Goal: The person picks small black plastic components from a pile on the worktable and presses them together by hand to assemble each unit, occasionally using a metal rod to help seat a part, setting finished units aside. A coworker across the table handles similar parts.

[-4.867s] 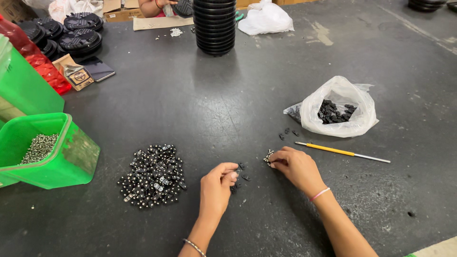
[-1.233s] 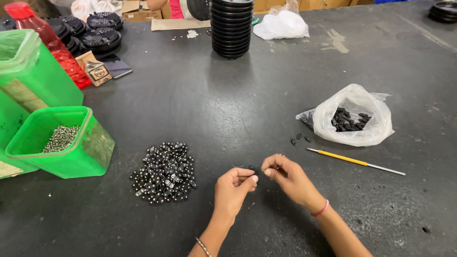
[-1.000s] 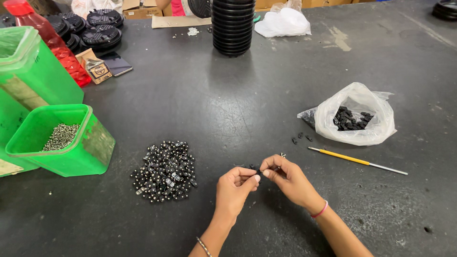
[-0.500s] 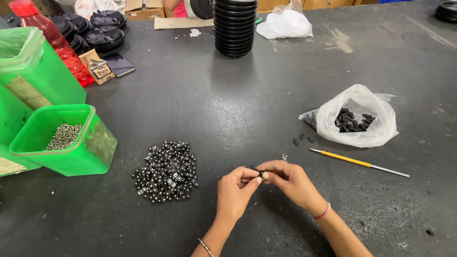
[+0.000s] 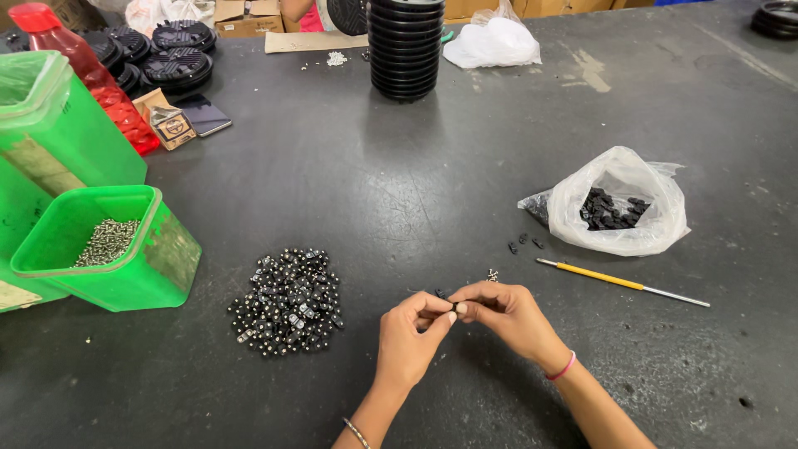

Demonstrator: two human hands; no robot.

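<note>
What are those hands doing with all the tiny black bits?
A person sits at a dark table and pinches one small black part between the fingertips of the left hand and the right hand, just above the tabletop. To the left lies a pile of small black parts, and beyond it a green tub of screws. To the right sit a plastic bag of black pieces and a yellow-handled tool.

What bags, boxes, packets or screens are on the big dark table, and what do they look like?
Small brown printed packet: far left, beside the red bottle.
Dark flat phone: right of that packet, screen off.
Clear plastic bag of small black parts: right side.
White plastic bag: far edge, knotted.
Brown cardboard boxes: far edge.
</note>
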